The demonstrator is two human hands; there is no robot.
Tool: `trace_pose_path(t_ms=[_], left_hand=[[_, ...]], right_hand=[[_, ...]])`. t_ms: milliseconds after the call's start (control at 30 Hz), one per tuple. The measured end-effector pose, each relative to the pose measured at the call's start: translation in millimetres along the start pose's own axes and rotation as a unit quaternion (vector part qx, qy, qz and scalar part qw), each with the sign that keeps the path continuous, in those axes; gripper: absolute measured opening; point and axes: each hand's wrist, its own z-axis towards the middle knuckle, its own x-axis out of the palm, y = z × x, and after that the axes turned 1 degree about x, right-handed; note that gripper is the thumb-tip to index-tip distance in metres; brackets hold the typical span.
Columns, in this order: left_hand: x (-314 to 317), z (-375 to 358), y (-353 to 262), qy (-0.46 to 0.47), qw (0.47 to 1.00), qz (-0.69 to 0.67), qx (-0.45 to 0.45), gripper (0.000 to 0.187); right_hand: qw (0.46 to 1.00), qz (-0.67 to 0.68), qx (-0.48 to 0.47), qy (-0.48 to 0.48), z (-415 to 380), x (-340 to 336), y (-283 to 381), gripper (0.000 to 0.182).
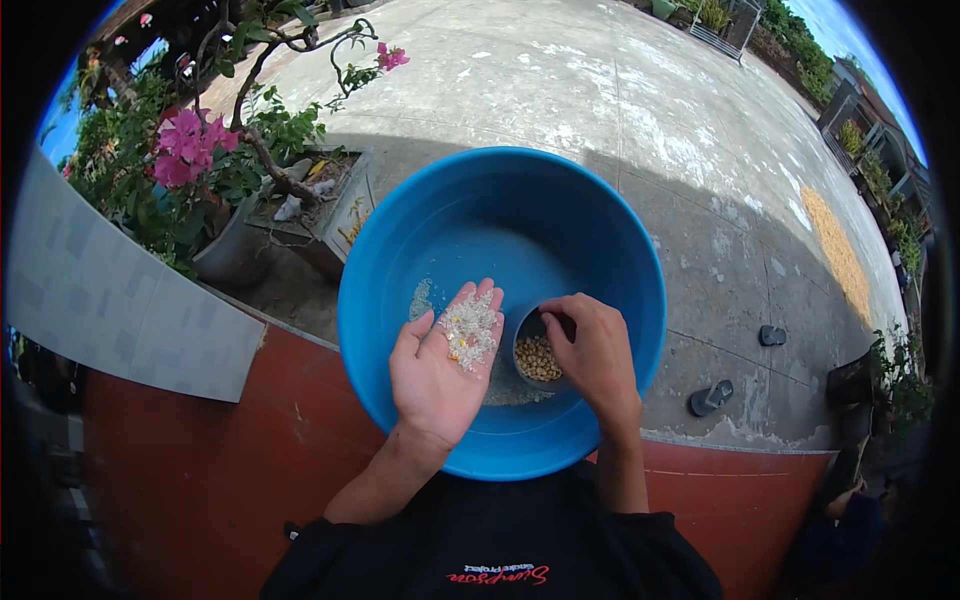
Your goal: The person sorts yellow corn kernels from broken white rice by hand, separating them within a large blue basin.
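Note:
A large round blue basin lies below me. Over its left half my left hand is palm up, fingers stretched out, with a small heap of whitish broken grains and a few yellow bits on it. Right of it, my right hand grips the rim of a small round container, which holds tan kernels; the fingertips inside are partly hidden. More pale grains are scattered on the basin's floor under the container, and others lie left of my left fingers.
Potted plants with pink flowers stand at the left, above a tiled ledge. Two dark slippers rest on the concrete at the right. Farther off, a tan grain strip is spread. Red floor is near me.

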Motion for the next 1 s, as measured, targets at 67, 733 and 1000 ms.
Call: trace_pose_path(t_ms=[67, 733, 1000], left_hand=[[-1.5, 4.4, -1.2, -0.023, 1.0, -0.007, 0.008, 0.072], [6.4, 116.2, -15.5, -0.098, 0.995, 0.014, -0.003, 0.071], [17.5, 121.3, -14.6, -0.055, 0.998, 0.025, -0.003, 0.072]], right_hand=[[0.999, 0.008, -0.052, -0.003, 6.0, 10.2, -9.8, 0.009], [0.938, -0.248, -0.06, 0.236, 128.7, -2.8, -90.5, 0.01], [0.946, -0.249, -0.125, 0.164, 194.1, 6.6, -97.8, 0.008]])
